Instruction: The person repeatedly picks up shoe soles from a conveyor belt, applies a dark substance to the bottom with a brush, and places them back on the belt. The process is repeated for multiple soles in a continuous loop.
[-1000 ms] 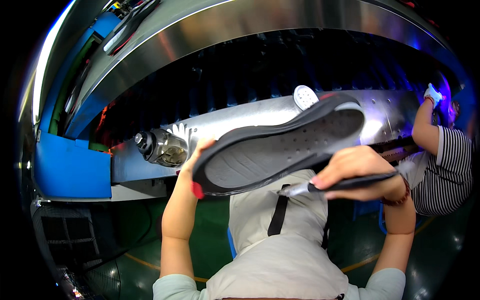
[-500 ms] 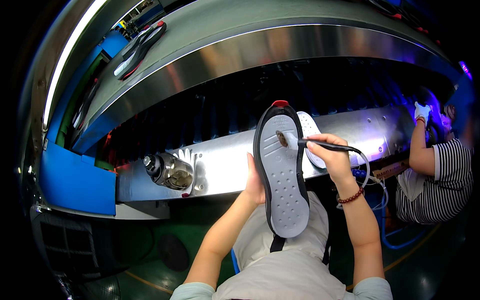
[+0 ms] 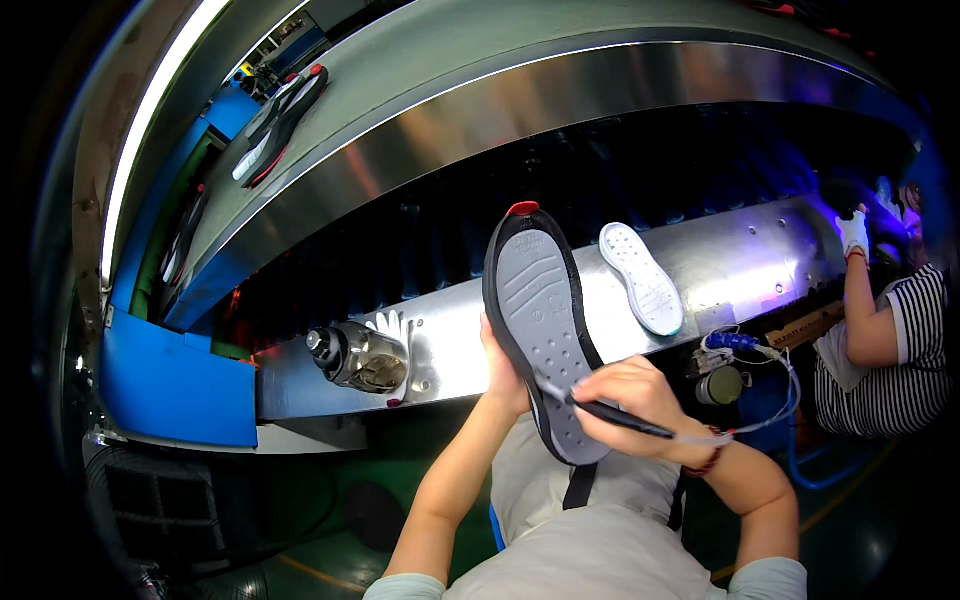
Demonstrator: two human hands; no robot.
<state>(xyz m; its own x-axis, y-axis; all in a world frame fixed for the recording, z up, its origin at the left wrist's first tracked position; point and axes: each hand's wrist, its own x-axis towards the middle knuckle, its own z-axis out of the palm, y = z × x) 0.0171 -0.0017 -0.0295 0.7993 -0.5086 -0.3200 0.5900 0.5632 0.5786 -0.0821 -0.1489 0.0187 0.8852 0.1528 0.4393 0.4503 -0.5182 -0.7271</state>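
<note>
My left hand [image 3: 503,370] grips the left edge of a shoe sole [image 3: 530,285], held upright over my lap. The sole has a black rim, a grey dimpled inner face and a red tip at its far end. In my right hand [image 3: 635,405] is a brush [image 3: 625,418] with a black handle and a clear tube running from its end. Its bristles touch the grey face near the left rim, in the lower half; they look blurred. Beyond the sole, a smaller white sole [image 3: 642,282] lies on the metal bench [image 3: 460,340].
A clear bottle with a dark lid [image 3: 360,358] lies beside white gloves [image 3: 392,325] on the bench's left. More soles [image 3: 285,125] rest on the conveyor belt [image 3: 430,60]. A small can [image 3: 720,385] is below the bench edge. At right, a person in a striped shirt [image 3: 920,355] works.
My right hand has drawn the brush from the sole's upper part to its lower left side. The sole has shifted slightly left in view, leaving the white sole uncovered.
</note>
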